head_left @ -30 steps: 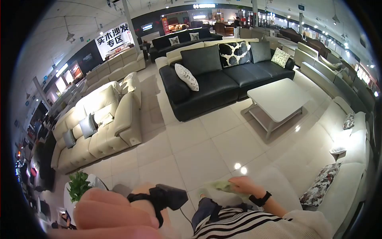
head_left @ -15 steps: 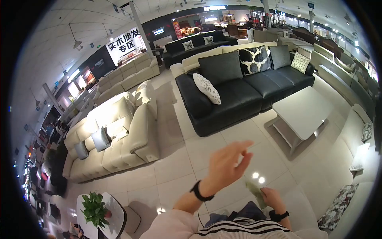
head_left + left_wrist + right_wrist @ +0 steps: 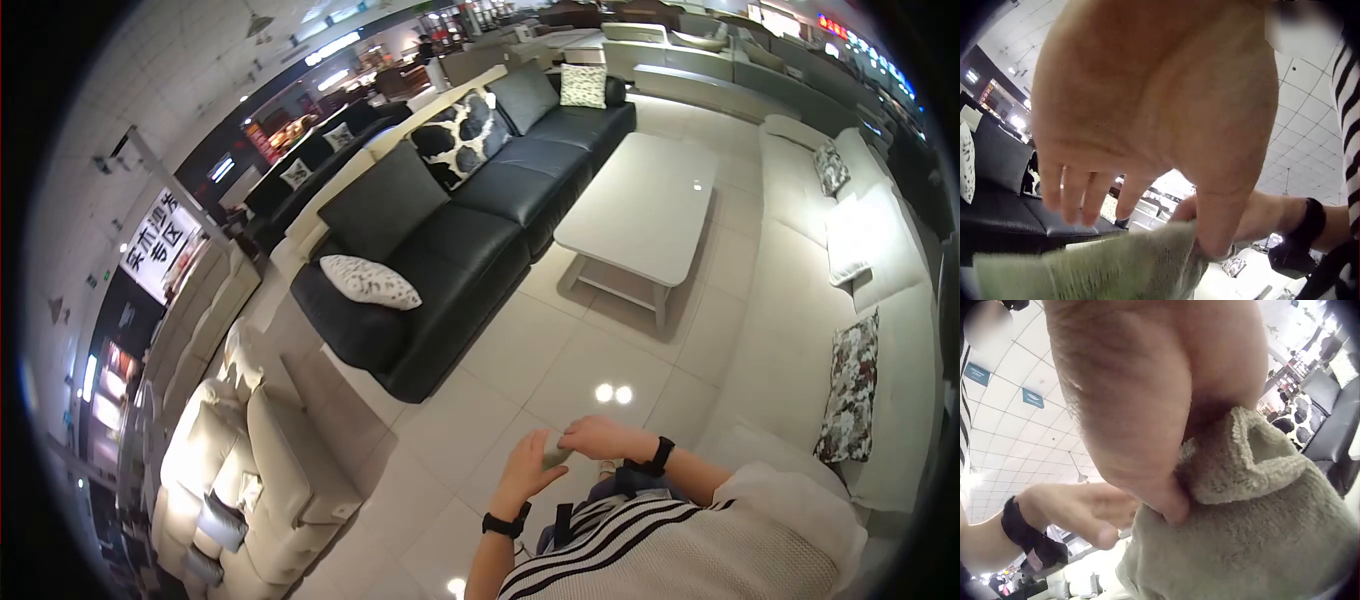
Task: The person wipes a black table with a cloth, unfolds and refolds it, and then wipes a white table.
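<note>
A green cloth point(image 3: 1254, 544) hangs from my right hand point(image 3: 1160, 394), which grips its bunched upper edge in the right wrist view. My left hand point(image 3: 1160, 94) is beside the cloth point(image 3: 1097, 269) with its fingers extended; whether it touches the cloth is unclear. In the head view the left hand point(image 3: 523, 470) and right hand point(image 3: 597, 440) are close together in front of the striped top, with a small part of the cloth point(image 3: 556, 457) showing between them.
A black sofa point(image 3: 450, 250) and a white coffee table point(image 3: 640, 205) stand ahead. Cream sofas are at the right point(image 3: 780, 330) and lower left point(image 3: 290, 450). Tiled floor point(image 3: 510, 360) lies between them.
My left hand has come down beside the right one after being raised over the floor. The head view has turned to the right, and the plant on its table has left the view.
</note>
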Demonstrator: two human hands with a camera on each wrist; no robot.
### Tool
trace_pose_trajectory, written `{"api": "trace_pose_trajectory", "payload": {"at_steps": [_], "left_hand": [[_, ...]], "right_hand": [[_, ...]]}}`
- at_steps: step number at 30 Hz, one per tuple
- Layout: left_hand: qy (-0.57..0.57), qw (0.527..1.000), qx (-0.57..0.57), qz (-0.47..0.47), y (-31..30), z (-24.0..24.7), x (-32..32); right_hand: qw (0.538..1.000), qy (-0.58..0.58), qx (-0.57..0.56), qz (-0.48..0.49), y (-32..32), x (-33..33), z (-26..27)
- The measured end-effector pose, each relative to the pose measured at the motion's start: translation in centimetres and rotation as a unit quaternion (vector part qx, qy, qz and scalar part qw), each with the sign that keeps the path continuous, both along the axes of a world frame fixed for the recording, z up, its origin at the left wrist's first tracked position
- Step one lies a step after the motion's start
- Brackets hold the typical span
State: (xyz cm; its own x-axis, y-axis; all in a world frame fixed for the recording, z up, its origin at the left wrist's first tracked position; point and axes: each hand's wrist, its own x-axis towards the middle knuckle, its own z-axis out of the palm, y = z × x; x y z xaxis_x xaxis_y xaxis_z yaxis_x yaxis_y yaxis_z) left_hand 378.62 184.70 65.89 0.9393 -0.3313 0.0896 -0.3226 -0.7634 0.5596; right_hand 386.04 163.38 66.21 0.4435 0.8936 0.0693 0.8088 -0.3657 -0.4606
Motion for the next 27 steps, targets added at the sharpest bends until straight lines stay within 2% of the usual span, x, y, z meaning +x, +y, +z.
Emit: {"api": "trace_pose_trajectory", "payload": {"at_steps": [3,6,7,9,13,16,19,22,27], "left_hand": [[0.024,0.999,-0.016,-0.014,-1.7,-2.4,5.9],[0.035,0.998,-0.035,-0.036,-3.3,-4.7,11.1],[0.039,0.998,-0.039,-0.043,-3.8,-5.2,12.3],[0.099,0.989,-0.066,-0.086,-4.8,-4.4,15.0],[0.172,0.970,-0.093,-0.141,-7.0,-4.0,20.6],[0.189,0.961,-0.078,-0.186,-8.2,-3.9,25.0],[0.155,0.960,-0.094,-0.215,-9.3,-4.6,29.6],[0.188,0.947,-0.065,-0.252,-9.9,-7.8,35.8],[0.172,0.934,-0.042,-0.312,-10.5,-8.5,45.9]], "right_hand": [[1.000,-0.011,0.001,-0.017,-1.8,4.5,1.4],[0.996,-0.045,0.050,-0.052,-4.2,8.5,0.1],[0.996,-0.039,0.035,-0.069,-5.2,9.5,0.0],[0.995,-0.027,0.002,-0.098,-6.9,11.2,0.8],[0.987,0.032,0.007,-0.160,-9.6,13.6,0.0],[0.973,0.069,0.019,-0.220,-11.0,15.2,-1.8],[0.949,0.119,0.028,-0.289,-11.7,17.4,-2.3],[0.935,0.121,-0.008,-0.334,-12.2,21.2,-3.6],[0.908,0.113,-0.033,-0.402,-11.4,28.3,-2.7]]}}
